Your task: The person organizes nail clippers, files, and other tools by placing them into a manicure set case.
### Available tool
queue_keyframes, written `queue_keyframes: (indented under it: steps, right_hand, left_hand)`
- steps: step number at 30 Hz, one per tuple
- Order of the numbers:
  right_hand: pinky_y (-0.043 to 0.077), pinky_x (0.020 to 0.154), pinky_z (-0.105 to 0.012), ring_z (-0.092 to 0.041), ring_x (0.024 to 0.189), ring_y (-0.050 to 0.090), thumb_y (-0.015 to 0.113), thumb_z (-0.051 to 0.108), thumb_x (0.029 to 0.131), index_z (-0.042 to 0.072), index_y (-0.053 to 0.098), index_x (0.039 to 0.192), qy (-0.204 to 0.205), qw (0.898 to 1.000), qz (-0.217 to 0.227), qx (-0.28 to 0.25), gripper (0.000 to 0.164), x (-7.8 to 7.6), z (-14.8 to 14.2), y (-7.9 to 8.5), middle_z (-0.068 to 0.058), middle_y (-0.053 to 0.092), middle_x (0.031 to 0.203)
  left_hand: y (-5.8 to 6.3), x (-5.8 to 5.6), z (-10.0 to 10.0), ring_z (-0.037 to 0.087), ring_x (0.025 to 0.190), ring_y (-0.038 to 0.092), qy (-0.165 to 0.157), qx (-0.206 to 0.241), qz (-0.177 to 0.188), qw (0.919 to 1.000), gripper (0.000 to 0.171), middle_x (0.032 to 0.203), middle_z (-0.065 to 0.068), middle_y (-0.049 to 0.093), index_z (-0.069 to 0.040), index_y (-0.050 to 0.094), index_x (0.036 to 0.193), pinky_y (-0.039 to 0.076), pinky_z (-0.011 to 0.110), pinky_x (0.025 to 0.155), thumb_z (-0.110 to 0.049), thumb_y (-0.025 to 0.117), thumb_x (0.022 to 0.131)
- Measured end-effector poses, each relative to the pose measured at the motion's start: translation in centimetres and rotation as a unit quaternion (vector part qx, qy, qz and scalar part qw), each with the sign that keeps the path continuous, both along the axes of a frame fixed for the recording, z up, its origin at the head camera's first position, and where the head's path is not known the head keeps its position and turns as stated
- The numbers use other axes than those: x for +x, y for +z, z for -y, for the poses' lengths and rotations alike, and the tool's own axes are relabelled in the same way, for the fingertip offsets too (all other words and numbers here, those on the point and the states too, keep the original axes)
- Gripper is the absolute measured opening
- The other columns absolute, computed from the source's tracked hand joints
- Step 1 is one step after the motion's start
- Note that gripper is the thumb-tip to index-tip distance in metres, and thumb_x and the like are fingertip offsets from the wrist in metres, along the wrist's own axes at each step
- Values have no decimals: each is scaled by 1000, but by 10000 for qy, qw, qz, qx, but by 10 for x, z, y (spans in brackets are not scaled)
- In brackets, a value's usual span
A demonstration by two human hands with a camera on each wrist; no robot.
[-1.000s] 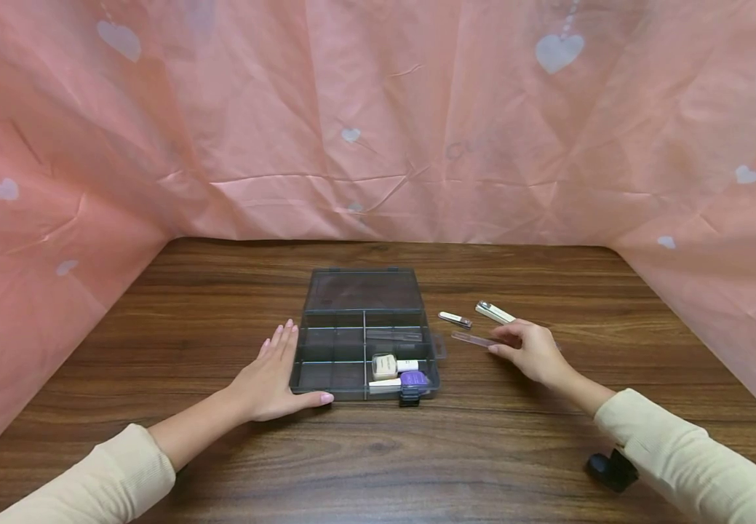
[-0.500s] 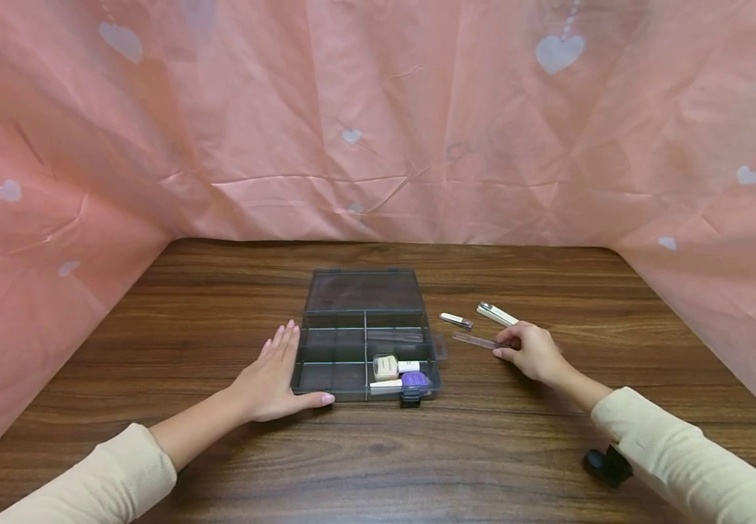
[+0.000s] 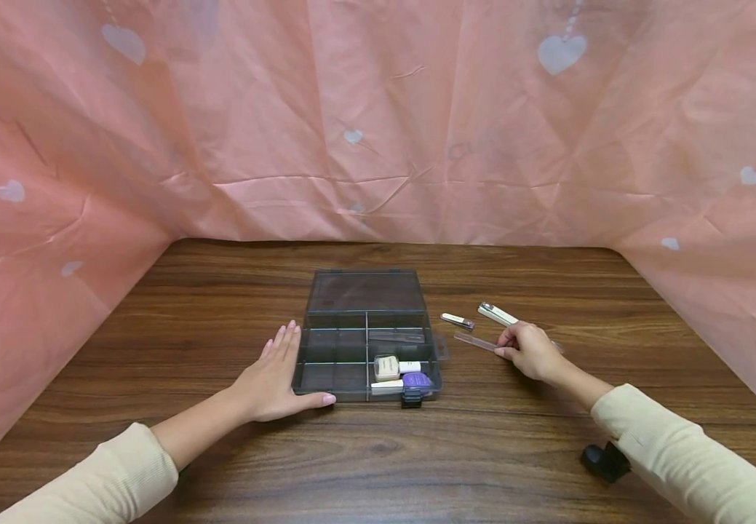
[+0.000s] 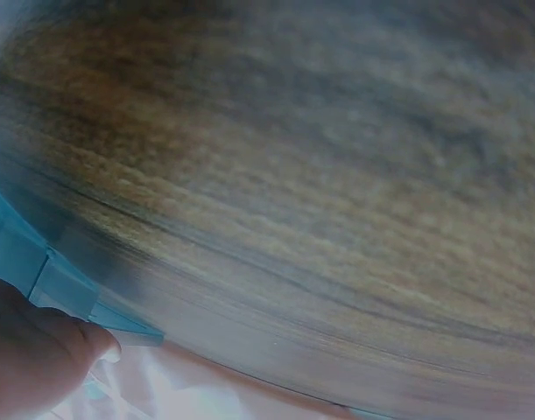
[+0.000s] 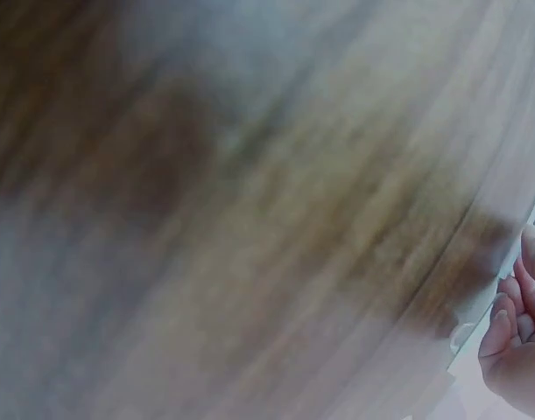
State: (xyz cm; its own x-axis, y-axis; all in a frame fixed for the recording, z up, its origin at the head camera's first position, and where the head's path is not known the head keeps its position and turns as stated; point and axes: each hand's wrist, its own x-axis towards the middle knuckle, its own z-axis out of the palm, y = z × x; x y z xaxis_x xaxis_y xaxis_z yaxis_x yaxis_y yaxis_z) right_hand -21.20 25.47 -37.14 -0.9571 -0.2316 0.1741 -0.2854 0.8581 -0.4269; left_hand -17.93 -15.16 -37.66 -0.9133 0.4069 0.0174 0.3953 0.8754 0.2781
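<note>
A dark translucent compartment box (image 3: 345, 397) lies on the table with its lid (image 3: 366, 291) folded back. My left hand (image 3: 269, 382) rests along the box's left side, fingers straight, thumb at the front edge. To the right of the box, my right hand (image 3: 531, 354) pinches a thin clear strip (image 3: 474, 341) close to the tabletop; its exact kind is unclear. A small nail clipper (image 3: 458, 320) and a larger nail clipper (image 3: 497, 314) lie just beyond that hand. In the box's front right compartment are a cream nail polish bottle (image 3: 387, 368) and a purple nail polish bottle (image 3: 416, 382).
Another thin translucent strip (image 3: 396, 337) lies in the box's back right compartment. A latch (image 3: 412, 397) hangs at the box front. Pink curtain (image 3: 378, 167) with hearts encloses the wooden table (image 3: 378, 466). Beneath the right sleeve is a black device (image 3: 605, 463).
My right hand shifts very slightly and keeps its fingers on the clear strip. My left hand and the box hold still; the whole view drifts a little.
</note>
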Motion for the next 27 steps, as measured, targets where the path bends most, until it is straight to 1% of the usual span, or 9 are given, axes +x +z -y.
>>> queue_keyframes:
  steps: [9, 12, 16, 21, 27]
  right_hand:
    - [38, 54, -22, -9, 61, 47, 66, 2, 81, 1, 62, 73, 102, 9999, -45, -5, 9, 1, 0, 8, -3, 60, 65]
    - [41, 55, -23, -9, 63, 50, 66, 2, 81, 0, 64, 75, 171, 9998, -108, 31, 7, 2, 1, 9, -4, 62, 68]
    - [43, 57, -24, -9, 65, 52, 66, 1, 81, -1, 66, 77, 251, 9993, -253, 81, 5, 1, 2, 11, -6, 64, 71]
    - [44, 58, -25, -9, 66, 51, 66, 0, 80, 1, 67, 75, 303, 9985, -459, 31, 5, 1, 2, 12, -6, 63, 73]
    - [43, 56, -21, -4, 64, 48, 69, 0, 78, -1, 67, 76, 302, 9959, -816, -260, 3, 1, 7, 17, -7, 63, 74]
  left_hand:
    - [1, 1, -1, 40, 142, 10, 14, 20, 25, 10000, 117, 152, 28, 10, 11, 13, 144, 18, 52, 114, -73, 54, 74]
    - [1, 1, -1, 41, 142, 11, 12, 35, 14, 10000, 117, 152, 28, 10, 12, 13, 144, 18, 52, 114, -72, 55, 74]
    - [2, 1, -1, 40, 142, 10, 12, 33, 29, 10000, 117, 152, 28, 10, 11, 13, 144, 18, 52, 114, -72, 54, 74]
    - [1, 1, -1, 41, 142, 10, 3, 35, 20, 10000, 117, 152, 28, 10, 12, 13, 144, 18, 52, 114, -73, 54, 74]
    - [1, 1, -1, 41, 142, 10, 3, 47, 15, 10000, 117, 152, 28, 9, 12, 13, 144, 18, 52, 114, -73, 54, 74]
